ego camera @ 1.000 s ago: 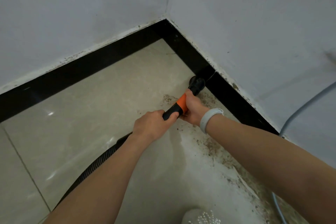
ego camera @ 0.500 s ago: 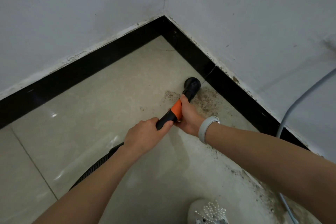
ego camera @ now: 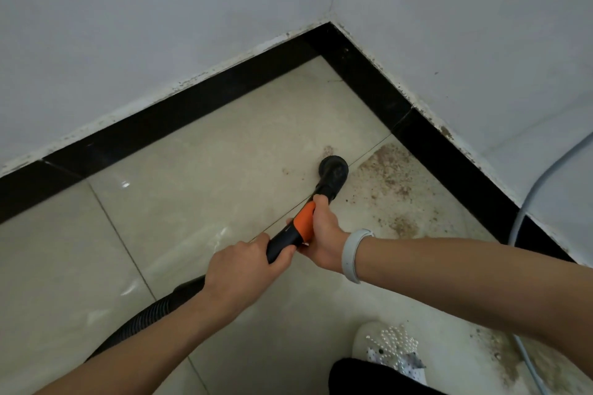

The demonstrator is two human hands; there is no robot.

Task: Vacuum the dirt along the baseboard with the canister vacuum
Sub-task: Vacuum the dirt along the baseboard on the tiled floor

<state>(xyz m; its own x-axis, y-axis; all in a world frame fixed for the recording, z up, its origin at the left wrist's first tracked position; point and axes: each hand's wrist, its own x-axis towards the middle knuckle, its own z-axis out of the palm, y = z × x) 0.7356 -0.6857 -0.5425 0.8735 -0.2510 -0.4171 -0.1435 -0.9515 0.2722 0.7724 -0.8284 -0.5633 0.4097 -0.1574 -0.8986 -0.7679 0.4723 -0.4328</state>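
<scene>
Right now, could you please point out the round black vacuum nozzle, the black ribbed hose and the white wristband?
round black vacuum nozzle [ego camera: 333,167]: head view, round head.
black ribbed hose [ego camera: 141,319]: head view, ribbed middle.
white wristband [ego camera: 351,255]: head view, band's outer face.

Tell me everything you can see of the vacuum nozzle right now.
The vacuum nozzle is a round black head, plastic-looking, mouth down on the pale floor tile, clear of the black baseboard. Brown dirt lies to its right. Its orange-and-black handle slants back; the right hand and left hand grip it.

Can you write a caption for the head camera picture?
Both hands steer the vacuum nozzle over dirt near the baseboard.
</scene>
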